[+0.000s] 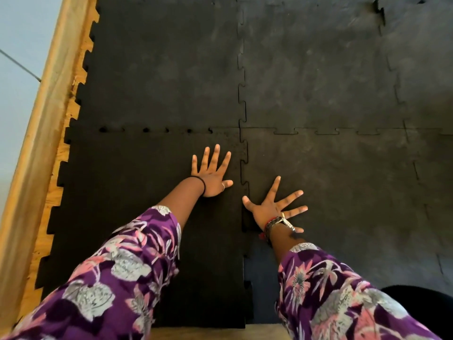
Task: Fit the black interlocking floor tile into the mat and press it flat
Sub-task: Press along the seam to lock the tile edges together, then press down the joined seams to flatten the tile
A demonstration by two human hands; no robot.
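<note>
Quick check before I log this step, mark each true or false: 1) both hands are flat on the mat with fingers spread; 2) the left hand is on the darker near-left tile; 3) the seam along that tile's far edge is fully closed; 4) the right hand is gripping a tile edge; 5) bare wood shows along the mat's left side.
1) True: the left hand and right hand lie palm down, fingers spread.
2) True: it rests on the black tile.
3) False: small gaps show along the far seam.
4) False: it lies open and flat beside the seam, holding nothing.
5) True: the wood floor shows past the toothed edge.
</note>
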